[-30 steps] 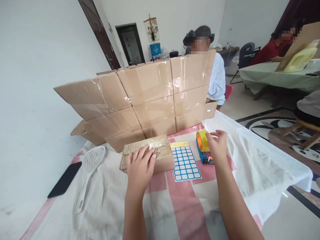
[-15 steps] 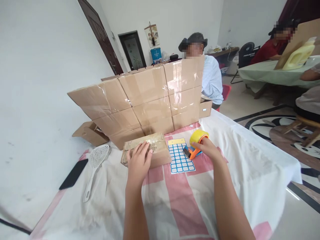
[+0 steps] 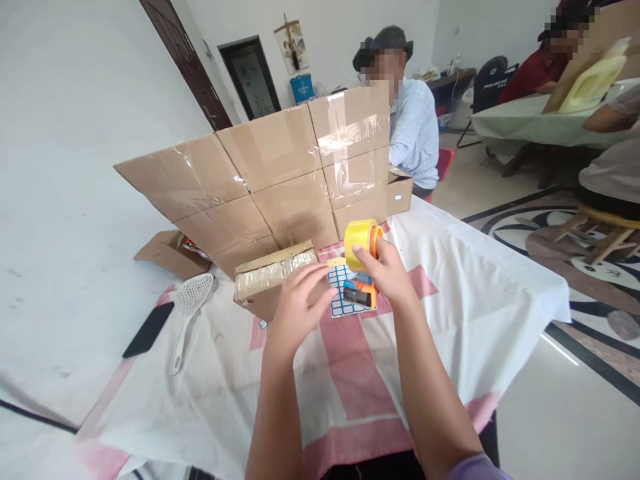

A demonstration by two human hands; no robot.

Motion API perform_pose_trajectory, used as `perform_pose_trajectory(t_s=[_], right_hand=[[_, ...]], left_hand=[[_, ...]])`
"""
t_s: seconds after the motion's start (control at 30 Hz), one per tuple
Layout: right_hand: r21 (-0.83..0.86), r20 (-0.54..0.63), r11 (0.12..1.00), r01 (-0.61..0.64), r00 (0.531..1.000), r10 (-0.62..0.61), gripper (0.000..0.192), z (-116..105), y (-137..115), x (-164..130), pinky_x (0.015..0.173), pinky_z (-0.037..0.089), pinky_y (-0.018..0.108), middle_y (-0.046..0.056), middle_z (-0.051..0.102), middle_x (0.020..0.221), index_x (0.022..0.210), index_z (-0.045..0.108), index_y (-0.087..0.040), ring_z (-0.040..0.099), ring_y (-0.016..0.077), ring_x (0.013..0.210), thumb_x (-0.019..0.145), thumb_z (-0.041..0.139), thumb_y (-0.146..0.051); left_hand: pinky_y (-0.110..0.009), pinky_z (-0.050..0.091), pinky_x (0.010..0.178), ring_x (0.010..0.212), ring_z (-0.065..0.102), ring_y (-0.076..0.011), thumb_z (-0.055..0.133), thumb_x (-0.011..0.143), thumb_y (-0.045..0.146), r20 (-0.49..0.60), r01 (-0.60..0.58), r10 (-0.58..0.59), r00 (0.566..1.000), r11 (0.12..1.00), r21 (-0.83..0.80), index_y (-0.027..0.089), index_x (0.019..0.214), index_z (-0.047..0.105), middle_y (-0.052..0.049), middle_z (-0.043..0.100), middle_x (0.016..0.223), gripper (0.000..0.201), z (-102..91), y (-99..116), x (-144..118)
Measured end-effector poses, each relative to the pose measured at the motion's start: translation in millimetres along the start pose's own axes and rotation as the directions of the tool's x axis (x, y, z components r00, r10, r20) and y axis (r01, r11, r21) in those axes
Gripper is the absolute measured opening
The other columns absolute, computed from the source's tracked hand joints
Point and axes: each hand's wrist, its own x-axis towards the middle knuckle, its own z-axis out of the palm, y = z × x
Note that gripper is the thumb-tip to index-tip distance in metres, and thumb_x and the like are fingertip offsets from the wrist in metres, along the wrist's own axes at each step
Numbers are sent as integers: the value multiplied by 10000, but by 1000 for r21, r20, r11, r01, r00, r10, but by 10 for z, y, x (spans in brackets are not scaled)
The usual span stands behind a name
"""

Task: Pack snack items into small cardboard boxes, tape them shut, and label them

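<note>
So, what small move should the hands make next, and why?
I would probably bring the left hand toward the tape dispenser, perhaps to draw out tape: the right hand grips the dispenser, while the left hand is open in front of the small carton, its thumb toward the dispenser.

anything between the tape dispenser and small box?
Yes: left hand, in front of the right end of the small box, on the side toward the tape dispenser. Label sheet lies flat, likely no obstacle.

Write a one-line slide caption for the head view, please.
The right hand holds a tape dispenser over a label sheet; the open left hand is near a cardboard box.
</note>
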Motion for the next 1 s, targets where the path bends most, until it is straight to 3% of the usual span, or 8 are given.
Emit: perform_pose_trajectory(t_s=[0.07,0.13,0.23,0.37,0.6,0.77,1.0], right_hand=[[16,-4,1000,2,1000,-1,352,85,-81,-62,610,461,268,18,613,756,857,606,-167,569,163,683,893,622,-517],[49,-30,999,-18,999,19,369,172,-117,-135,558,412,252,-3,565,689,789,583,-172,517,139,619,879,637,-525],[130,-77,989,-69,994,79,411,297,-107,-260,525,384,247,-14,527,627,714,573,-171,484,125,567,846,669,-549],[223,-73,964,-143,984,162,467,435,-36,-426,522,405,247,-7,544,620,699,602,-156,502,126,553,793,708,-601],[263,-121,954,-147,976,183,497,541,-29,-600,530,425,244,-7,580,628,726,601,-172,517,129,553,826,650,-657],[309,-251,943,-121,946,203,568,542,-48,-620,497,403,258,10,577,619,681,582,-182,505,142,542,901,487,-696],[211,-357,977,10,932,68,532,554,31,-620,465,285,265,-39,410,541,602,422,-212,345,113,509,948,468,-614]], left_hand=[[-439,428,1100,1294,550,-270,679,887,444,146,43,-27,989,993,-107,298,1302,617,-55,635,1362,444,3,113,-27],[-438,471,1040,1267,569,-292,733,836,454,236,171,-123,964,966,-196,301,1287,611,-61,651,1328,491,-4,168,-75],[-405,505,969,1239,599,-287,733,834,430,331,334,-210,920,863,-380,281,1244,587,-70,681,1265,460,-34,164,-182],[-392,507,938,1132,659,-256,732,836,400,387,424,-241,890,752,-506,278,1312,469,-57,724,1149,557,-76,134,-330],[-347,506,863,991,710,-229,704,852,367,315,428,-293,903,681,-595,287,1471,372,-27,759,983,707,-119,206,-387],[-333,502,885,943,726,-210,691,856,317,213,385,-338,917,608,-694,274,1382,475,-23,769,936,570,-53,329,-427],[-297,514,802,801,728,-183,687,839,274,141,409,-464,875,550,-728,231,1216,510,-18,763,843,419,26,536,-559]])
